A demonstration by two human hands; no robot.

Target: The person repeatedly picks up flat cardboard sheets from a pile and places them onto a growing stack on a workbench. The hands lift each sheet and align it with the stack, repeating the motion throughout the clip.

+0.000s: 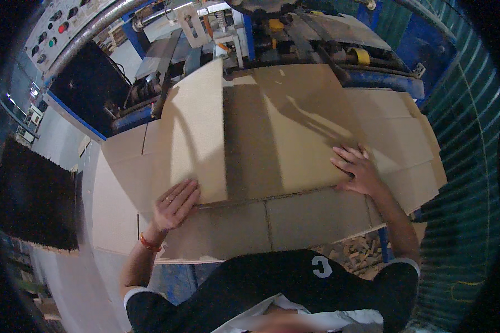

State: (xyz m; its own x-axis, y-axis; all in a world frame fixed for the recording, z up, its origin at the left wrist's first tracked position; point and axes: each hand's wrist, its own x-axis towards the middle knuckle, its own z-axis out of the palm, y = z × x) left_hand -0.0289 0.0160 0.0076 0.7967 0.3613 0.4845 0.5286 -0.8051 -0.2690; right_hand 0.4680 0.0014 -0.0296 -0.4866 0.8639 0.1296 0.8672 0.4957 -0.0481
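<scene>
A folded cardboard sheet lies in front of me, with its left flap and right panel folded inward and a shaded strip between them. The left flap stands slightly raised along its inner edge. My left hand rests with its fingers stretched out on the flap's near left corner; its thumb is hidden. On the near right part of the sheet, my right hand lies with fingers spread and its thumb by the near edge. Under the folded sheet are wider flat cardboard sheets with slots and crease lines.
A blue-framed machine with rollers and belts stands at the far side. At upper left is a control panel with coloured buttons. A green corrugated wall runs along the right. Cardboard scraps lie below the sheets' near edge.
</scene>
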